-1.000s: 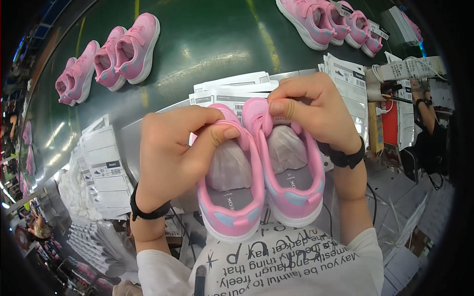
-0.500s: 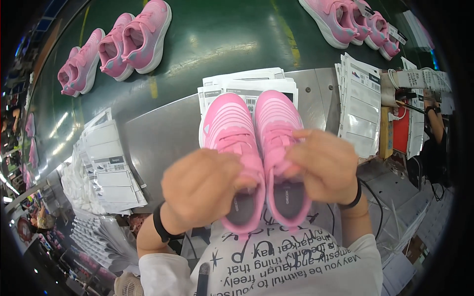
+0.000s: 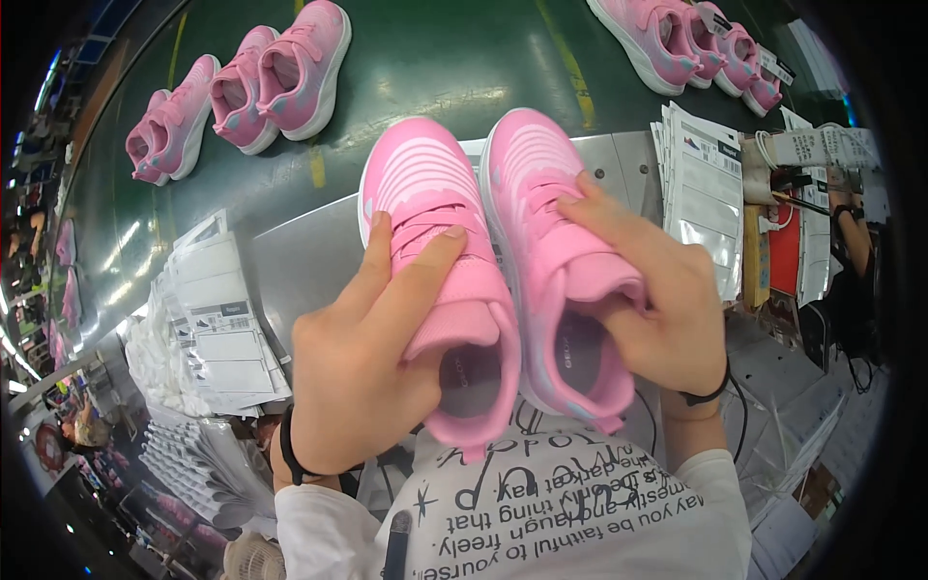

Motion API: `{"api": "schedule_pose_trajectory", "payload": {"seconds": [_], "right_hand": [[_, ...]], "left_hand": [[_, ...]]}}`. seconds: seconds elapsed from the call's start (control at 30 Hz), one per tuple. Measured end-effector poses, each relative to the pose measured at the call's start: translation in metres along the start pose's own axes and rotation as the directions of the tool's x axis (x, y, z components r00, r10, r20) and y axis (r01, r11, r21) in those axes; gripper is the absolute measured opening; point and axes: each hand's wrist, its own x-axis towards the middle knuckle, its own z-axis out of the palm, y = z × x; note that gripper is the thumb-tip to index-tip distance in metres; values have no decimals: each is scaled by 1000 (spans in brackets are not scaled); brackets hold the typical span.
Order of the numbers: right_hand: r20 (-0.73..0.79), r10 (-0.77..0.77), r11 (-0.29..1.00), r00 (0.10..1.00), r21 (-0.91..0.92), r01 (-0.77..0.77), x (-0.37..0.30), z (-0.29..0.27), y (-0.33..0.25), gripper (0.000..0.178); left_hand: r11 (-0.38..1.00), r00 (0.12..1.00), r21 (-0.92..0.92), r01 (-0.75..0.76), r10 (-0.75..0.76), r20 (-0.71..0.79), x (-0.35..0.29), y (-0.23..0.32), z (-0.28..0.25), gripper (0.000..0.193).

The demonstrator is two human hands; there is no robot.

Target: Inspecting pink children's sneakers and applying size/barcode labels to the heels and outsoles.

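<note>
Our left hand and right hand each clamped fingers on 1 pink shoe. Thumbs, partly hidden, seemed inside.

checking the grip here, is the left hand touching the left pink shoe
Touching. The head view shows two fingertips of the left hand resting directly on the strapped top of the left pink shoe.

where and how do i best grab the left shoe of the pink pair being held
Probably over the instep, coming from the outer left, as the left grip does: fingers across the straps, thumb inside under the tongue. The left shoe points toe away with its opening toward the body, and the right shoe sits close on its other side.
</note>
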Motion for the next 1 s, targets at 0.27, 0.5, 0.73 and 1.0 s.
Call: {"api": "schedule_pose_trajectory", "payload": {"seconds": [0.27, 0.5, 0.73, 1.0], "right_hand": [[-331, 399, 571, 855, 820, 51, -30, -13, -7, 54], [-196, 386, 296, 901, 952, 81, 20, 34, 37, 53], [-215, 196, 512, 957, 855, 87, 90, -1, 90, 47], [-302, -1, 1000, 953, 26, 10, 85, 26, 102, 38]], "left_hand": [[897, 940, -441, 29, -175, -293, 15, 6, -25, 61], [920, 941, -389, 45, -169, -293, 1, -33, 54, 57], [89, 918, -996, 29, -397, -9, 102, -78, 30, 54], [876, 975, -435, 207, -222, 17, 122, -98, 68, 57]]}}
